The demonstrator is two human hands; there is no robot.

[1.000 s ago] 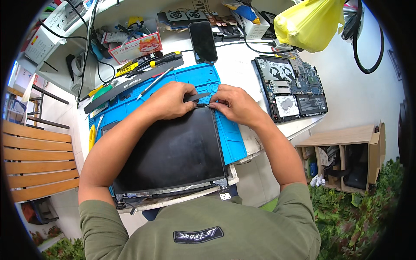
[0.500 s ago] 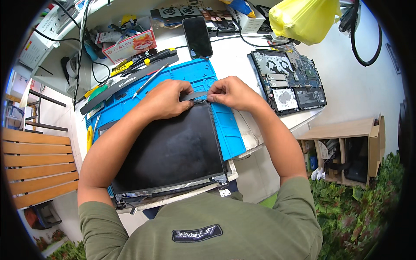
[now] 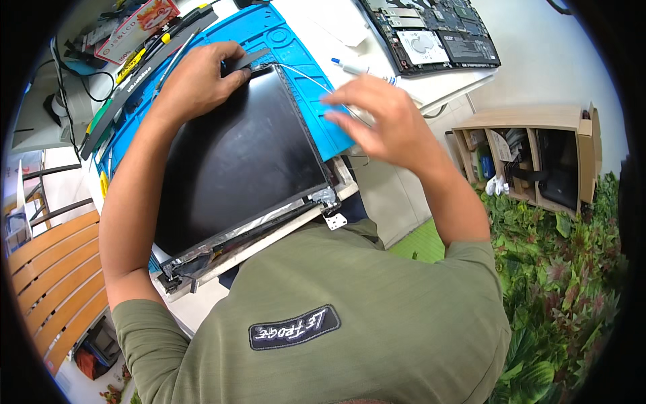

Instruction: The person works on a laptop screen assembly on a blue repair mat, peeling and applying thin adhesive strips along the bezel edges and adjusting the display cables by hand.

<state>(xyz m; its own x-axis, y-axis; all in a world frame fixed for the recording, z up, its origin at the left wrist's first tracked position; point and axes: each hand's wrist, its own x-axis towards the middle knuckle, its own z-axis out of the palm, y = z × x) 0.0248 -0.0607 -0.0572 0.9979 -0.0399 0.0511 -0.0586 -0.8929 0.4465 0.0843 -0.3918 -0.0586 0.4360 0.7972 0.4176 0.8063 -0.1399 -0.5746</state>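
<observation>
A black laptop screen panel (image 3: 235,161) lies tilted in front of me, partly on a blue work mat (image 3: 259,23). My left hand (image 3: 202,81) is closed at its far edge, with a flat dark grey strip (image 3: 259,58) pinched by thumb and fingers. From the panel's far right corner, a thin white strip (image 3: 306,77) stretches to my right hand (image 3: 387,121). That hand is raised over the mat's right edge and smeared by motion. The strip runs in between its thumb and fingers; the exact grip is blurred.
An opened laptop base (image 3: 431,37) stands at the far right of the white table, near a white marker-like tube (image 3: 356,69). Tools and a long dark bar (image 3: 124,101) line the far left. A wooden shelf unit (image 3: 518,121) and leafy greenery (image 3: 565,269) are at right.
My right hand has moved away from the panel's corner, right and toward me, drawing out the white strip. My left hand keeps the grey strip. The whole view has shifted and turned.
</observation>
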